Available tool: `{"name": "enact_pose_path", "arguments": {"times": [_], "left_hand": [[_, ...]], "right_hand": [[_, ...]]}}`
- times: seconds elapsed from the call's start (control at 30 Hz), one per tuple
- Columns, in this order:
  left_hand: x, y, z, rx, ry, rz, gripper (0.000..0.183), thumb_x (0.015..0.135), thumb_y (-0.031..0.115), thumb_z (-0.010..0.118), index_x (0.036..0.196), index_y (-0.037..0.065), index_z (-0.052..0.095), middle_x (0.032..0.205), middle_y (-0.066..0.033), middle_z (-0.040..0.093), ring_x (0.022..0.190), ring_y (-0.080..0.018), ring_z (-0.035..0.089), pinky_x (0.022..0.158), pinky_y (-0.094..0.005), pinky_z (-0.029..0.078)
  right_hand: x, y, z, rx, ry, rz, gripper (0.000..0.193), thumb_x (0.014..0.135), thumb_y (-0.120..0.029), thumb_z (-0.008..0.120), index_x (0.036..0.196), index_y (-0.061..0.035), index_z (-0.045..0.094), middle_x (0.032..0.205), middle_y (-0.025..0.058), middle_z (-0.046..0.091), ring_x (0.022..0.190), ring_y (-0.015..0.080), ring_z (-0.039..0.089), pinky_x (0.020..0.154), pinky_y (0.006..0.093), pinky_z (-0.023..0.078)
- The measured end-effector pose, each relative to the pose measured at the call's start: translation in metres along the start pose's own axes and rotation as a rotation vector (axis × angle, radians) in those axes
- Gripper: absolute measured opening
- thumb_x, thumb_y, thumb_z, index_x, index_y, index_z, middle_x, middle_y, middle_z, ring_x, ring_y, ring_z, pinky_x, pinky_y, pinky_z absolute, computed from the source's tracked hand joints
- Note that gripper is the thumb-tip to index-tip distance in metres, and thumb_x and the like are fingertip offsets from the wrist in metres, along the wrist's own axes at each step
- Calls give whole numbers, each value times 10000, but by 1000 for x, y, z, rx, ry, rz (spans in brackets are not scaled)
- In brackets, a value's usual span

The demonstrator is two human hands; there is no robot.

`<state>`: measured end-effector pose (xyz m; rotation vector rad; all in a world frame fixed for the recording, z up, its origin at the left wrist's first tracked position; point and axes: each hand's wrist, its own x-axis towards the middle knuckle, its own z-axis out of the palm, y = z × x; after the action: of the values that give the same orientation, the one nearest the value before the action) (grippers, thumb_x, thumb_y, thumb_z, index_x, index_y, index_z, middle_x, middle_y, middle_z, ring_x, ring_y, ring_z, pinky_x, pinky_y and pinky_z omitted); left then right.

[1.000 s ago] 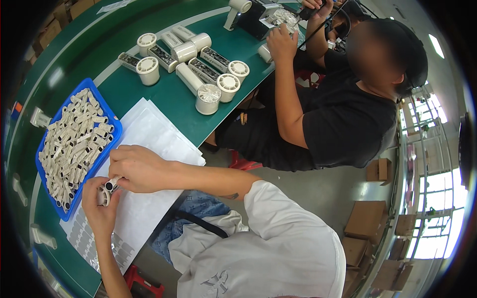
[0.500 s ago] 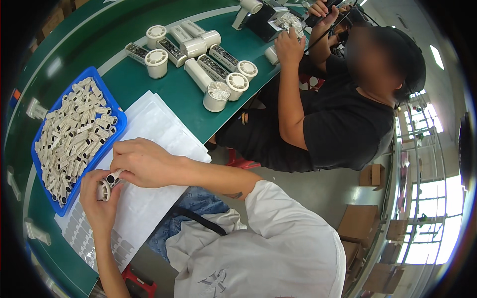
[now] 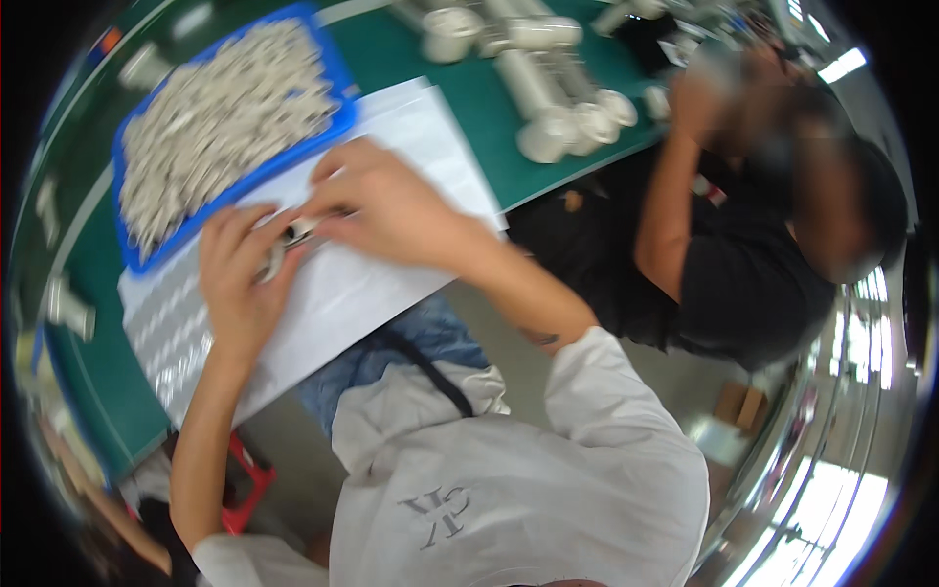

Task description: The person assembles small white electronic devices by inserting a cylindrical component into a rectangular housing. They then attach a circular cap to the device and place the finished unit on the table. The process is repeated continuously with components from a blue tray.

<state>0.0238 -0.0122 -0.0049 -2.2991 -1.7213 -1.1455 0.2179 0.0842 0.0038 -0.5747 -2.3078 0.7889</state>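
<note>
The left hand (image 3: 240, 269) curls its fingers around a round white piece (image 3: 274, 262), while the right hand (image 3: 377, 201) pinches at a small white part with a dark end (image 3: 301, 228), held between both hands above the sheets. Blur and covering fingers hide whether the two pieces touch. Over the last second the view has swung, setting hands and tray higher in the picture, but the grip looks much the same; I judge the work on these pieces to be still under way.

Under the hands lie white paper sheets (image 3: 445, 147) and a sheet of grey shapes (image 3: 161, 318). The rim of the blue tray (image 3: 342, 115), heaped with pale small parts (image 3: 230, 117), runs just beside the left fingers and limits room there. Farther along the green desk (image 3: 108, 391) lie larger white cylinder-ended units (image 3: 548, 137), near a co-worker in black (image 3: 743, 264)
</note>
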Motion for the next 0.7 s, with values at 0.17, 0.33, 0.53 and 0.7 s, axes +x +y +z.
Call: {"name": "enact_pose_path", "arguments": {"times": [0.17, 0.33, 0.53, 0.7], "left_hand": [[-18, 19, -20, -27, -72, -14, 450, 600, 113, 849, 1031, 132, 722, 1128, -50, 648, 1089, -302, 550, 924, -424, 435], [-11, 33, -20, -80, -269, -242, 425, 607, 81, 835, 1005, 106, 687, 1049, -47, 655, 983, -282, 568, 837, -402, 457], [-17, 34, -2, -49, -201, -308, 443, 619, 61, 821, 1038, 108, 684, 977, -34, 690, 887, -270, 574, 774, -379, 472], [-14, 31, -2, -57, -183, -280, 465, 615, 63, 831, 1055, 105, 688, 966, -25, 705, 829, -254, 566, 749, -370, 476]], "right_hand": [[-10, -7, -11, 235, -179, 82, 348, 749, -95, 771, 1072, -75, 641, 1095, 113, 589, 1032, 308, 595, 870, 363, 506], [-23, -4, 4, -3, -257, -23, 574, 731, -107, 794, 1260, -61, 575, 1190, 138, 627, 1084, 329, 576, 925, 400, 476], [-37, -4, 16, -56, -142, -26, 653, 710, -119, 814, 1313, -31, 576, 1201, 131, 638, 1060, 318, 582, 909, 386, 483], [-36, -4, 20, -46, -87, -6, 636, 682, -119, 834, 1273, -40, 613, 1175, 126, 654, 1059, 303, 590, 902, 374, 492]]}}
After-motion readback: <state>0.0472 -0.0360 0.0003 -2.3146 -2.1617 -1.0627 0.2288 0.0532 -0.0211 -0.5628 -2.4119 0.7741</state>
